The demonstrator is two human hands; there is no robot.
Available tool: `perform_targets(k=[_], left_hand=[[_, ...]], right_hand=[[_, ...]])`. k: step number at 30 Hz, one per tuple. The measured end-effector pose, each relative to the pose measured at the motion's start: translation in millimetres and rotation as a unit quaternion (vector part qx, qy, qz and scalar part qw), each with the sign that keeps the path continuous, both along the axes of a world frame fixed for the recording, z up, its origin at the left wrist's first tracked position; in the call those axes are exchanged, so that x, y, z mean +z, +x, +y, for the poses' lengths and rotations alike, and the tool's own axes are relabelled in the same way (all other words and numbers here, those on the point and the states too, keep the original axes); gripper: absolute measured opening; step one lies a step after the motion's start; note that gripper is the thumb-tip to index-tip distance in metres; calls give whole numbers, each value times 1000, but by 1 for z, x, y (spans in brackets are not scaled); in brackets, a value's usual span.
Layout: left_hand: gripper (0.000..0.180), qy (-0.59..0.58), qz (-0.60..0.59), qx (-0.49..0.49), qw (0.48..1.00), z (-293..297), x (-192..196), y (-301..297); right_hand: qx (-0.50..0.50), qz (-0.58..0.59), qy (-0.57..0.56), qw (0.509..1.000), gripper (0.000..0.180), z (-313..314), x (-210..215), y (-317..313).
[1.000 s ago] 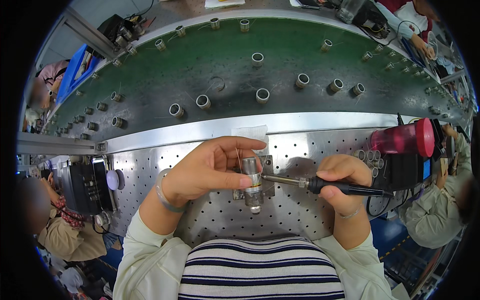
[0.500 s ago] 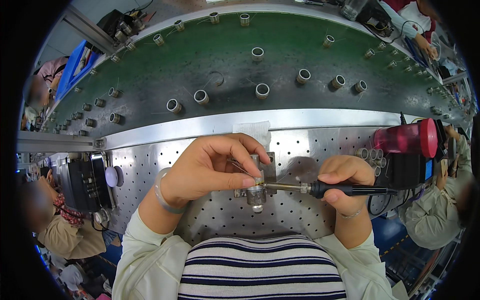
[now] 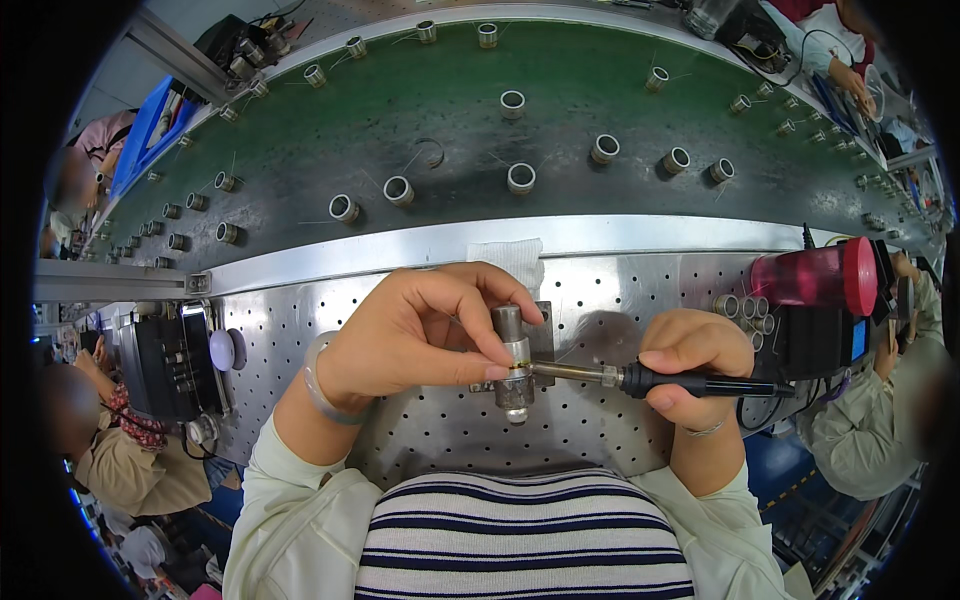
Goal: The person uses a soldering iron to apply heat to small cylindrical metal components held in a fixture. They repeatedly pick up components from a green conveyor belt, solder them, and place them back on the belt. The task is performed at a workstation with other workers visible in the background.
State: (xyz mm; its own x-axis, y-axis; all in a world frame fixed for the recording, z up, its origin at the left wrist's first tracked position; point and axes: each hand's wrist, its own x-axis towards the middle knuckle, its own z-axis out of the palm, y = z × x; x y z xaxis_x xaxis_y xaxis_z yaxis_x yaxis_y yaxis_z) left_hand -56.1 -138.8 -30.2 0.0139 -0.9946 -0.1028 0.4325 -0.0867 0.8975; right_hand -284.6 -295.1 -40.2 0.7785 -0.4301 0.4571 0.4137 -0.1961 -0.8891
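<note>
Left hand (image 3: 420,335) curled over a small metal cylinder (image 3: 514,362), thumb and fingertips pinching it at mid-height. Cylinder stands upright on the perforated plate (image 3: 420,440), near centre, just in front of the body.

Right hand (image 3: 690,365) closed around the black handle of a soldering iron (image 3: 640,379), held roughly level. Iron's metal tip points left and meets the cylinder's side, right by the left thumb.

White cloth pad (image 3: 520,258) lies at the far edge of the plate, just beyond the left hand. Red bottle (image 3: 815,280) on its side to the right. Green belt (image 3: 480,150) runs across the far side, carrying scattered metal rings (image 3: 521,178). Black device (image 3: 170,365) at left of the plate. Other people seated at both edges.
</note>
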Motion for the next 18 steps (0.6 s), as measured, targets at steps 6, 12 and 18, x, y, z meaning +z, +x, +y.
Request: perform_targets(k=[6,12,18], left_hand=[[14,-2,-6,0,1000,0,-1,0],[15,1,-5,-8,1000,-1,0,0],[50,60,47,-25,997,-4,4,1]], right_hand=[[3,-2,8,1000,26,0,1,1],[11,-3,6,1000,26,-1,0,1],[22,-4,-18,1000,26,-4,1,1]])
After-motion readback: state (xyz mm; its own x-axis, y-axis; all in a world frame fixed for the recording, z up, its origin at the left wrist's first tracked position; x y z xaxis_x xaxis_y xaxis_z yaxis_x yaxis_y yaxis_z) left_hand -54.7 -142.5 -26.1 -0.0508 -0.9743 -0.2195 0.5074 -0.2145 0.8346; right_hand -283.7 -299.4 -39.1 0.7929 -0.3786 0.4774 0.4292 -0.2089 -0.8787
